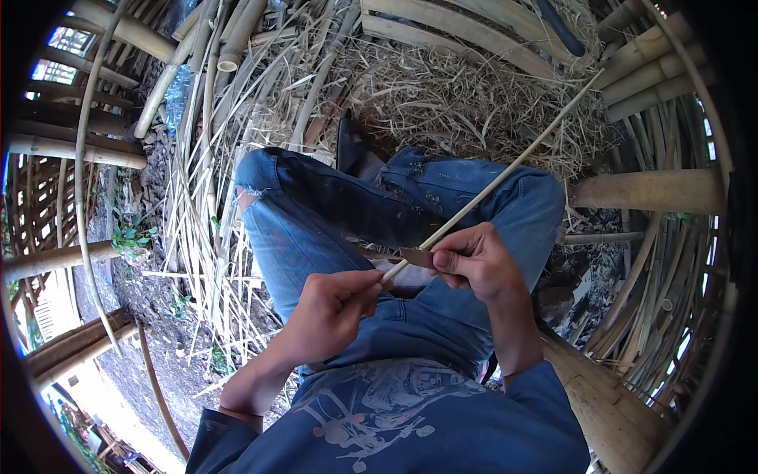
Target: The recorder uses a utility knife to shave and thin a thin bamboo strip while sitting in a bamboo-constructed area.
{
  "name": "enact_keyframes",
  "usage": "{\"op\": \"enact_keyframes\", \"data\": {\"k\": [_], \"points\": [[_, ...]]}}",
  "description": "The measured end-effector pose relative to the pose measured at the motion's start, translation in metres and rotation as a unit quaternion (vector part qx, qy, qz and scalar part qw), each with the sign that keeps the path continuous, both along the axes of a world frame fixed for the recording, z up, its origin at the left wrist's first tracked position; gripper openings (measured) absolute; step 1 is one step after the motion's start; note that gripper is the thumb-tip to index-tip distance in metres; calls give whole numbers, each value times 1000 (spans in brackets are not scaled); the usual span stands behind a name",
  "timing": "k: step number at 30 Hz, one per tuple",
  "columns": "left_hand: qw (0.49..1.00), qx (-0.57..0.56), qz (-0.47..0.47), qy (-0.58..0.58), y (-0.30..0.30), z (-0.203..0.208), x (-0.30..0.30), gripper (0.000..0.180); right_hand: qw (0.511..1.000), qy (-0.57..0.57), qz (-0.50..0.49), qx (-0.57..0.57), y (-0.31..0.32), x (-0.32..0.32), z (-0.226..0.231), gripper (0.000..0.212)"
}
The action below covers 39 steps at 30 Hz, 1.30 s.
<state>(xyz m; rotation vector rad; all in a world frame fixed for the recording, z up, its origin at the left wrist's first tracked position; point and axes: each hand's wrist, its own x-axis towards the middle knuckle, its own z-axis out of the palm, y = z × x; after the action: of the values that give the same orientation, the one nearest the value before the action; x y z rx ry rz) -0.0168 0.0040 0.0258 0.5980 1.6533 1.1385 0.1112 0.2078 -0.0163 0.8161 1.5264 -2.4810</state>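
A person in torn blue jeans [292, 237] and a dark blue T-shirt [410, 426] is sitting w/ knees spread among bamboo, both hands working over the lap. The left hand [335, 308] is pinching the near end of a long, pale stick [505, 175] btwn. thumb and fingers, the other fingers curling in. The stick is running from that grip, across the right thigh, to the far right, its tip pointing at a stack of bamboo poles [647, 71]. The right hand [478, 261] is pinching a small, flat blade [417, 257] btwn. thumb and bent fingers, just beyond the left. The blade's end is lying over the stick (whether its edge is biting in, the view isn't showing). Dry shavings [482, 103] are covering the ground on the far side, w/ pale planks [458, 33] lying behind and a dark, curved bar [560, 30] resting nearby. Thin strips [201, 261] are piling up left of the legs, approx. parallel in places, tangling in others; a small green plant [133, 237] is growing just beside them. A thick bamboo post [647, 192] is jutting in from the right, and a broad bamboo piece [604, 391] is lying at near right, close to the right sleeve [549, 403].
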Motion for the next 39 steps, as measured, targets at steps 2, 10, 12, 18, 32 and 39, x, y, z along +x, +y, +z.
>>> {"op": "enact_keyframes", "data": {"k": [2, 10, 12, 18, 32, 39], "points": [[1000, 3, -2, 5, 1, 1, 0, 27, 1000, 2, 3, 2, 1, 1, 0, 8], [1000, -17, 4, -21, -5, -2, -2, 20, 999, -5, -14, 31, 2, 6, -2, 6], [1000, -18, 4, -22, -7, -5, -2, 20, 999, -8, -12, 34, 4, 7, -1, 6], [999, -26, 8, -37, -13, -8, -4, 21, 997, -20, 8, 75, 9, 11, -1, 10], [998, -34, -5, -48, -20, -12, -3, 22, 983, -24, 92, 155, 34, 21, 1, 11], [993, -29, 100, -58, -43, -15, -28, 22, 957, -89, -90, 260, 63, 39, 10, 20]]}}
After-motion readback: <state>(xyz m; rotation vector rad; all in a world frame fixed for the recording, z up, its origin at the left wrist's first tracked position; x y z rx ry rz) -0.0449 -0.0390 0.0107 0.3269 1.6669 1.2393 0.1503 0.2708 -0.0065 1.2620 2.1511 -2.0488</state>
